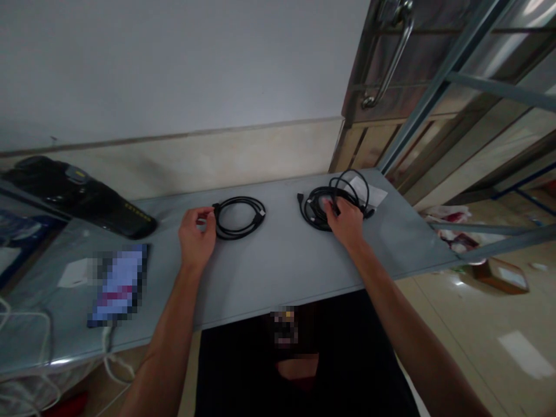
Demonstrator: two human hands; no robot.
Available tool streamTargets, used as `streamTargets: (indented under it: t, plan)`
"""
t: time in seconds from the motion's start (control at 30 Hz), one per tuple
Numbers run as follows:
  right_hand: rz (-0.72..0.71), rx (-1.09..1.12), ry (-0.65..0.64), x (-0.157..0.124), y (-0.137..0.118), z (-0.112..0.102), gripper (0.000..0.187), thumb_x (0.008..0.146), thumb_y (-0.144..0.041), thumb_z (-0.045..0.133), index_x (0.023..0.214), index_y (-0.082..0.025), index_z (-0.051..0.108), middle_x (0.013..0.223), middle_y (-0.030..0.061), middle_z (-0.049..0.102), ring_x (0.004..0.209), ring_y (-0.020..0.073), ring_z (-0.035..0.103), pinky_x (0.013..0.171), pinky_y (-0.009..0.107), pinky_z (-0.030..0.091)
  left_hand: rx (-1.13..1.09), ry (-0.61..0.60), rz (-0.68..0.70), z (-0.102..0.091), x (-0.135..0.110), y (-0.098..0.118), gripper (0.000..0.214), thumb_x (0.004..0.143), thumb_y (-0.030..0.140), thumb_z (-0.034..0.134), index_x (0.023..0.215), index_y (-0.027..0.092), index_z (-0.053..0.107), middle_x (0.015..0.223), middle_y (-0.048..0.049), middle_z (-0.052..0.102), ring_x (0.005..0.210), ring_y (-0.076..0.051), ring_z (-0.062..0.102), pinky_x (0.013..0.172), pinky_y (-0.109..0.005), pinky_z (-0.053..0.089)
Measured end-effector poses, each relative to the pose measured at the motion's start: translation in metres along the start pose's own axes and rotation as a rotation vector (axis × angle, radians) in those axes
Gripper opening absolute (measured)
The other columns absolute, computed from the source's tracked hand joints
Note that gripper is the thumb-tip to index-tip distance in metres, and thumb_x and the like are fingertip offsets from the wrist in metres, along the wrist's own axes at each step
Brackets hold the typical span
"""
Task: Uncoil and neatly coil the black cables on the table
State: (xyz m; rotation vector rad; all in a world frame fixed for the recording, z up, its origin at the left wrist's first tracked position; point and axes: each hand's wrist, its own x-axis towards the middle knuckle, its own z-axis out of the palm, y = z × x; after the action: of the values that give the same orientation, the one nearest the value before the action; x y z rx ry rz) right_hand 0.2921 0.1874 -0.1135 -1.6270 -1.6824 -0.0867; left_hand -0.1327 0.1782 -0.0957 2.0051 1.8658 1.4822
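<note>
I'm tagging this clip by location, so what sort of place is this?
Probably a storeroom or workshop corner: a plain grey table against a bare wall, metal shelving beside it, and boxes and litter on the tiled floor. The hands rest on coiled black cables.

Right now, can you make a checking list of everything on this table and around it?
Surface: grey table, bare in the middle.
Job's things: neat black cable coil; looser black cable bundle lying partly on a white paper.
Clutter: black bag at far left; blurred flat item; white card.
Grippers: left hand pinches the coil's end; right hand rests on the bundle.
Cables: white cord over the left edge.
Surroundings: pale wall, metal door with handle, metal rack frame, litter on the floor.
</note>
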Motion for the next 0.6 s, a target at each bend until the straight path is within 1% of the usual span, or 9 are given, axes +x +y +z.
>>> streamTargets:
  t: [0.1, 0.2, 0.3, 0.37, 0.5, 0.6]
  plan:
    - [0.026, 0.019, 0.021, 0.0002, 0.0008, -0.0008, 0.055, 0.116, -0.065, 0.05, 0.092, -0.021, 0.073, 0.097, 0.014, 0.082, 0.093, 0.0302, 0.078, 0.08, 0.036, 0.051, -0.004, 0.002, -0.001, 0.0004, -0.0005, -0.0005, 0.02, 0.107, 0.04, 0.063, 0.112, 0.023, 0.073, 0.114, -0.0101, 0.079, 0.099, -0.026, 0.075, 0.091, -0.044, 0.064]
    - [0.045, -0.012, -0.041, -0.0011, -0.0017, -0.0015, 0.054, 0.108, -0.072, 0.065, 0.09, -0.021, 0.073, 0.092, 0.0121, 0.081, 0.093, 0.0311, 0.078, 0.08, 0.037, 0.052, -0.022, 0.0, 0.005, 0.0005, -0.0013, -0.001, 0.022, 0.107, 0.041, 0.062, 0.113, 0.023, 0.073, 0.115, -0.0109, 0.078, 0.1, -0.027, 0.075, 0.091, -0.045, 0.064]
    - [0.079, -0.077, -0.104, -0.003, -0.0057, -0.0015, 0.054, 0.098, -0.075, 0.078, 0.097, -0.021, 0.077, 0.087, 0.0104, 0.08, 0.091, 0.0329, 0.078, 0.079, 0.037, 0.052, -0.031, 0.001, -0.001, 0.0005, -0.0022, -0.0009, 0.022, 0.107, 0.041, 0.062, 0.114, 0.023, 0.073, 0.115, -0.0112, 0.078, 0.101, -0.028, 0.075, 0.092, -0.046, 0.063]
    - [0.1, -0.111, -0.129, -0.0037, -0.0074, -0.0013, 0.052, 0.096, -0.073, 0.082, 0.101, -0.021, 0.078, 0.086, 0.0098, 0.08, 0.091, 0.0341, 0.078, 0.078, 0.038, 0.052, -0.035, 0.0, 0.002, 0.0003, -0.0028, -0.0007, 0.022, 0.107, 0.041, 0.062, 0.114, 0.023, 0.073, 0.115, -0.0114, 0.078, 0.102, -0.028, 0.075, 0.092, -0.046, 0.063]
    - [0.116, -0.145, -0.177, -0.0033, -0.0072, -0.0018, 0.045, 0.105, -0.066, 0.073, 0.098, -0.022, 0.079, 0.087, 0.0101, 0.082, 0.091, 0.0334, 0.079, 0.077, 0.037, 0.051, -0.046, -0.005, 0.027, -0.0003, -0.0037, -0.0001, 0.021, 0.107, 0.04, 0.062, 0.113, 0.023, 0.073, 0.113, -0.0118, 0.077, 0.1, -0.028, 0.075, 0.091, -0.046, 0.063]
    - [0.103, -0.142, -0.187, -0.0022, -0.005, -0.0026, 0.046, 0.111, -0.065, 0.064, 0.098, -0.022, 0.077, 0.091, 0.0119, 0.083, 0.091, 0.032, 0.078, 0.077, 0.036, 0.051, -0.056, -0.013, 0.024, -0.001, -0.0043, 0.0011, 0.02, 0.107, 0.038, 0.061, 0.113, 0.023, 0.072, 0.113, -0.0114, 0.077, 0.1, -0.028, 0.075, 0.09, -0.045, 0.062]
